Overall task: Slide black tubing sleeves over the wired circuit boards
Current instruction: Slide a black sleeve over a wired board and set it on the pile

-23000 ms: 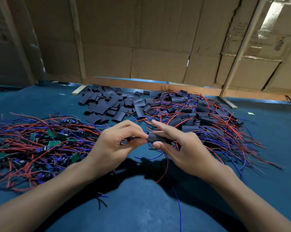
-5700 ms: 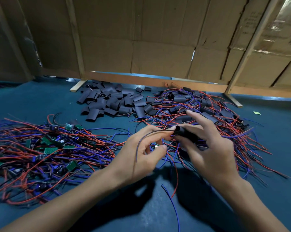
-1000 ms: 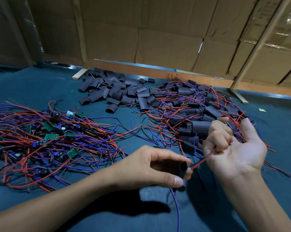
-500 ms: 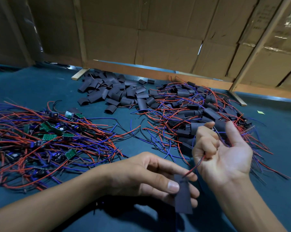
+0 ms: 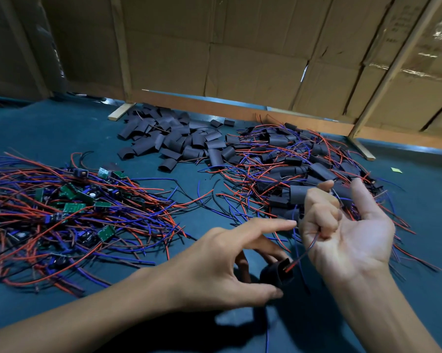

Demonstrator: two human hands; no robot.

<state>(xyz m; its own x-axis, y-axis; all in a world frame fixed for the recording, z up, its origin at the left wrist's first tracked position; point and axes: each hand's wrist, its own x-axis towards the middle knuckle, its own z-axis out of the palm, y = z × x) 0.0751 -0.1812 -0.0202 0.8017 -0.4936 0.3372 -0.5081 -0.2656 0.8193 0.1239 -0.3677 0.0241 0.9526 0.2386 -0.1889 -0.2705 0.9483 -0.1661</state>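
My left hand (image 5: 222,266) holds a black tubing sleeve (image 5: 274,275) between thumb and lower fingers, index finger stretched out. Red and blue wires (image 5: 303,253) run out of the sleeve's open end up into my right hand (image 5: 342,233). That hand is palm up, its fingers curled round the wires and its thumb held out. A heap of bare green circuit boards with red and blue wires (image 5: 69,212) lies at the left. Loose black sleeves (image 5: 169,143) are piled at the back. Sleeved boards (image 5: 298,169) lie in a tangle at the back right.
Everything rests on a dark teal cloth (image 5: 49,128). Cardboard panels on a wooden frame (image 5: 214,105) wall off the back. A wooden strut foot (image 5: 362,150) stands at the right, with a small green scrap (image 5: 396,170) beyond it.
My left hand has turned the sleeve so its open end faces up and has stretched out its index finger. My right hand has kept its hold on the wires and stayed in place.
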